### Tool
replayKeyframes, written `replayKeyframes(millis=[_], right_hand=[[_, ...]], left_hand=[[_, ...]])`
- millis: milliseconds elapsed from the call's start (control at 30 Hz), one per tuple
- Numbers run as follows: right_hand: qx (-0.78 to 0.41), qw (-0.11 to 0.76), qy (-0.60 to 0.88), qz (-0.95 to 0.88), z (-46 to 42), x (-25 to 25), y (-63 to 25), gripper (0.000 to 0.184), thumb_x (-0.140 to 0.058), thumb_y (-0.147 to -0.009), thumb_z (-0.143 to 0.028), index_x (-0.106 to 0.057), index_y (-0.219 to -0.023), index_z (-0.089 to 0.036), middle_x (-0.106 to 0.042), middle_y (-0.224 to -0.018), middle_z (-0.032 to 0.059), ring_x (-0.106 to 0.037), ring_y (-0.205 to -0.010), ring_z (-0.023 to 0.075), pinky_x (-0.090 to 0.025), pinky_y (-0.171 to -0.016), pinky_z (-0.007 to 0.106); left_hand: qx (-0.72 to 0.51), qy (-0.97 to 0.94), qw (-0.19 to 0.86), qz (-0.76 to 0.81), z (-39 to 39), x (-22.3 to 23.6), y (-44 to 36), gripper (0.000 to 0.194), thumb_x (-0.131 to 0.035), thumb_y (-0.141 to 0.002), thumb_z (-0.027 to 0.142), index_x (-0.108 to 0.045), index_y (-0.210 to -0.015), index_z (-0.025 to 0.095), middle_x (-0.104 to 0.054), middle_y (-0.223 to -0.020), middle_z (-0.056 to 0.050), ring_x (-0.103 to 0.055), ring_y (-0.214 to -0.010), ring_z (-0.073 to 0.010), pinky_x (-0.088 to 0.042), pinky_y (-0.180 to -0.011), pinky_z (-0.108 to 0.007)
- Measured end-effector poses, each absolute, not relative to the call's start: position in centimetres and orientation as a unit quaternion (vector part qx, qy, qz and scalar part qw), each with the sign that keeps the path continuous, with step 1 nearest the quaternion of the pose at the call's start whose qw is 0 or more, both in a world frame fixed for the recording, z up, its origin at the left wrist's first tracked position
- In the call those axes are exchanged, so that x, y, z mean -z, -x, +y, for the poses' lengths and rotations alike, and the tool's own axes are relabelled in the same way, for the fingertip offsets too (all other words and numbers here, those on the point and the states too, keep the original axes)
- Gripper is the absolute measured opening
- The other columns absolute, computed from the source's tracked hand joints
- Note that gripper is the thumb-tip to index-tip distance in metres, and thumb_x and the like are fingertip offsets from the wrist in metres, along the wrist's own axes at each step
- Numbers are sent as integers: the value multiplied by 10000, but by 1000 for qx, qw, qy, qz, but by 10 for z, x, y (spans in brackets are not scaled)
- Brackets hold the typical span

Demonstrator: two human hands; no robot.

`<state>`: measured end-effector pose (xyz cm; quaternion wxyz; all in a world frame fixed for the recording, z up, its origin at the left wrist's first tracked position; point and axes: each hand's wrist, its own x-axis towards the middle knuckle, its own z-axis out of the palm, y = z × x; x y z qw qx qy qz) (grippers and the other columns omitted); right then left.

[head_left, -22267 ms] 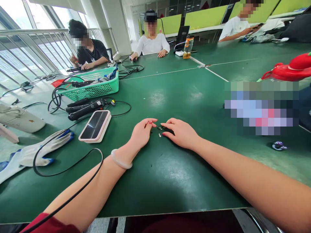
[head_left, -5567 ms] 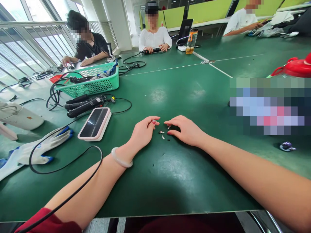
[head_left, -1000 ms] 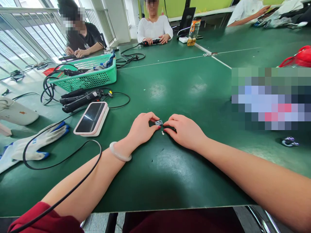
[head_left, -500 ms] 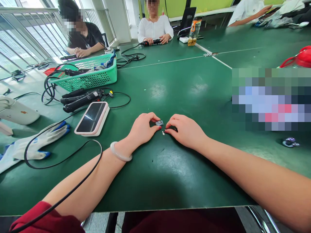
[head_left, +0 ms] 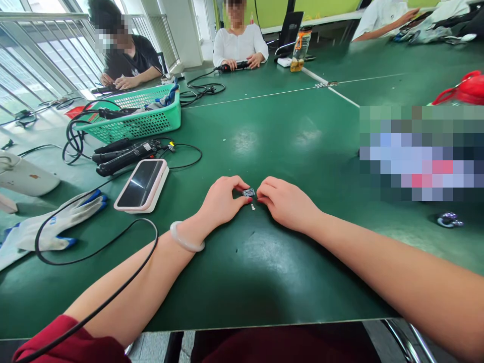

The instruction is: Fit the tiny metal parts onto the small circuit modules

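Note:
My left hand (head_left: 223, 200) rests on the green table (head_left: 264, 262), thumb and fingers pinched on a small grey part (head_left: 248, 192). My right hand (head_left: 286, 201) lies just right of it, fingers curled, fingertips touching the same part. A tiny white piece (head_left: 252, 207) lies on the table just below the part. A pale bangle (head_left: 185, 240) circles my left wrist.
A pink-edged phone (head_left: 142, 184) lies to the left, with black tools (head_left: 121, 157), a green basket (head_left: 136, 121), a work glove (head_left: 49, 229) and a black cable (head_left: 98, 252). Three people sit at the far side. A small dark object (head_left: 448, 220) lies at right.
Both hands stay together at the small part. My right fingertips have closed in on the part again after drawing back slightly half a second ago.

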<state>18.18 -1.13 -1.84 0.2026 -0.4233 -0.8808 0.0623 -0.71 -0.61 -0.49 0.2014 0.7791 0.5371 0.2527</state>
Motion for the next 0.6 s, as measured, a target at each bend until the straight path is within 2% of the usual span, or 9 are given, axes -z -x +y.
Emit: replayKeyframes(millis=[133,367,600], right_hand=[[-61,267,415,-867,-13,16,-183,169,-454,-904,-145,-604,-836,-183,-589,-892,40,-524,-767,152,-416,-689,263],[-8,275,391,-879,-15,15,-184,208,-469,-901,-156,-666,-854,-203,-625,-876,37,-540,-763,160,-411,-648,271],[-2,290,407,-866,-16,13,-185,194,-482,-912,-198,-669,-866,-176,-643,-899,58,-566,-795,168,-447,-706,285]], left_hand=[[-270,-792,218,503,-7,4,6,151,-710,-709,271,-656,-845,231,-687,-891,11,-598,-896,-178,-461,-829,-333],[-288,-807,226,464,-8,5,7,178,-726,-701,295,-655,-852,234,-675,-934,-2,-577,-1020,-194,-456,-896,-340],[-285,-795,217,489,-6,6,7,170,-713,-709,252,-659,-869,230,-675,-923,-2,-599,-931,-181,-467,-872,-346]])
